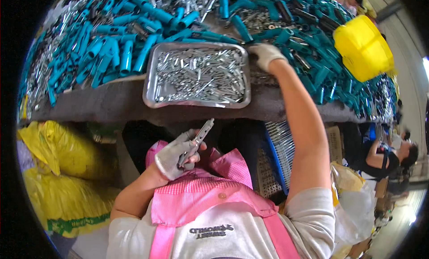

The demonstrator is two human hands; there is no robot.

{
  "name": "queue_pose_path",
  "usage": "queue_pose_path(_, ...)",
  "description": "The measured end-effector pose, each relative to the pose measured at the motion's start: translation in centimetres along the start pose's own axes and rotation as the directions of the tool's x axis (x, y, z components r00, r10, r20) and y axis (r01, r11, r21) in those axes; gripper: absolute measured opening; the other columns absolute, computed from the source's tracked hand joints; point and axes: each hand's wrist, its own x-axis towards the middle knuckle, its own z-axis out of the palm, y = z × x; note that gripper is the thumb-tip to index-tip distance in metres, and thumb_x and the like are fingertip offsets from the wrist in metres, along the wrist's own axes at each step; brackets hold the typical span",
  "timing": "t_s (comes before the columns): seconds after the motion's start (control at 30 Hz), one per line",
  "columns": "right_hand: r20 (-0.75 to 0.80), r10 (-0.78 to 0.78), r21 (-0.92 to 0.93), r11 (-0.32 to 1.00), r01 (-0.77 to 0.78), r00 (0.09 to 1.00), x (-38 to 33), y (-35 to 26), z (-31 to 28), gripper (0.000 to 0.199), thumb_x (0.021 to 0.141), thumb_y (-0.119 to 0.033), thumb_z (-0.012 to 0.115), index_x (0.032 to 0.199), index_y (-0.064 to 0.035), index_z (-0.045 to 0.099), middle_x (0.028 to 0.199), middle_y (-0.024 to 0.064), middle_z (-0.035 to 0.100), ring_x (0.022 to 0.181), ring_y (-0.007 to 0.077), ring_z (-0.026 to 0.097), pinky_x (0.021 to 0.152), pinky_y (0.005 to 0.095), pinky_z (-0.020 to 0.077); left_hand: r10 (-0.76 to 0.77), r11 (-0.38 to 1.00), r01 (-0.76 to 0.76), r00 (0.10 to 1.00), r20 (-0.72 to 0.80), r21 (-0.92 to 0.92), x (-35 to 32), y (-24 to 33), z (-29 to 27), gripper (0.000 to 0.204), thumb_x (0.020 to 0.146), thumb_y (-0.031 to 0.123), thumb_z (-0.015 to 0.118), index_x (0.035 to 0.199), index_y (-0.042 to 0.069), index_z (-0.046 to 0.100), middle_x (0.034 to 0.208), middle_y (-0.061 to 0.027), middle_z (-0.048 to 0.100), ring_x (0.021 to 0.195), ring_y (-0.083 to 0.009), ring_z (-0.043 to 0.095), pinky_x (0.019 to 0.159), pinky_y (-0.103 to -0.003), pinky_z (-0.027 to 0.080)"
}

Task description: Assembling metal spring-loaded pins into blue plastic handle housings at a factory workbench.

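In my left hand (175, 157), gloved with bare fingertips and held low over the pink checked apron (201, 187), is a slim silver metal part with holes (199, 137). My fingers are wrapped round its lower end, and its tip points up and right. My right hand (268, 56), in a white glove, reaches out to the bench just right of the metal tray (150, 87). Its fingers are bent down at the edge of the teal tubes; whatever they grip is hidden. Inside the tray lie many small silver pins (201, 73).
Teal plastic tubes (127, 55) and loose metal parts heap across the bench (111, 100). A yellow container (364, 48) stands at the right. Yellow sacks (67, 147) sit at lower left; a blue-edged crate of metal rods (281, 151) is beneath the bench. Another person (391, 154) sits far right.
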Motion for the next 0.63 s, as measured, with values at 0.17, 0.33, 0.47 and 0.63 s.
queue_pose_path(0.17, -0.609, 0.067, 0.324, 0.931, 0.170, 0.790, -3.7, 2.2, -3.0, 0.028, 0.089, -0.022, 0.055, 0.113, -0.0082, 0.059, 0.111, 0.0142, 0.059, 0.096, 0.0270, 0.060, 0.083, 0.0344, 0.0473, 0.066, 0.997, -0.065, 0.998, -0.007, 0.044, -1.0, 1.5, -0.2, 0.032, 0.092, 0.015, 0.048, 0.123, 0.012, 0.042, 0.093, -0.0088, 0.055, 0.055, -0.0079, 0.043, 0.040, -0.016, 0.026)
queue_pose_path(0.33, -0.466, -0.277, 0.493, 0.707, 0.507, 0.840, -11.4, -5.5, -2.6, 0.023, 0.085, -0.002, 0.055, 0.108, -0.0032, 0.058, 0.094, 0.0068, 0.059, 0.082, 0.0149, 0.056, 0.072, 0.0271, 0.0468, 0.039, 0.999, -0.039, 0.999, -0.016, 0.017, -0.5, 2.3, -0.8, 0.028, 0.092, 0.016, 0.050, 0.119, 0.010, 0.046, 0.088, -0.0082, 0.056, 0.052, -0.0064, 0.042, 0.037, -0.015, 0.024)
queue_pose_path(0.47, -0.274, -0.461, 0.356, 0.767, 0.535, 0.844, -14.4, -8.5, -3.0, 0.021, 0.083, -0.004, 0.058, 0.103, -0.0065, 0.060, 0.087, 0.0099, 0.057, 0.081, 0.0281, 0.056, 0.072, 0.0342, 0.0461, -0.007, 1.000, 0.007, 1.000, -0.004, 0.023, -0.5, 3.0, -0.6, 0.030, 0.089, 0.012, 0.053, 0.118, 0.008, 0.047, 0.085, -0.0124, 0.058, 0.046, -0.0083, 0.043, 0.032, -0.017, 0.024)
queue_pose_path(0.63, -0.012, -0.297, 0.648, 0.725, 0.234, 0.955, -14.7, -9.1, -2.6, 0.037, 0.085, -0.015, 0.062, 0.119, -0.0106, 0.049, 0.094, 0.0063, 0.056, 0.081, 0.0238, 0.056, 0.073, 0.0327, 0.0465, -0.022, 0.987, 0.014, 0.998, 0.052, 0.160, -1.0, 3.4, -1.1, 0.034, 0.090, 0.019, 0.055, 0.122, 0.010, 0.048, 0.094, -0.0086, 0.059, 0.052, -0.0044, 0.043, 0.036, -0.016, 0.024)
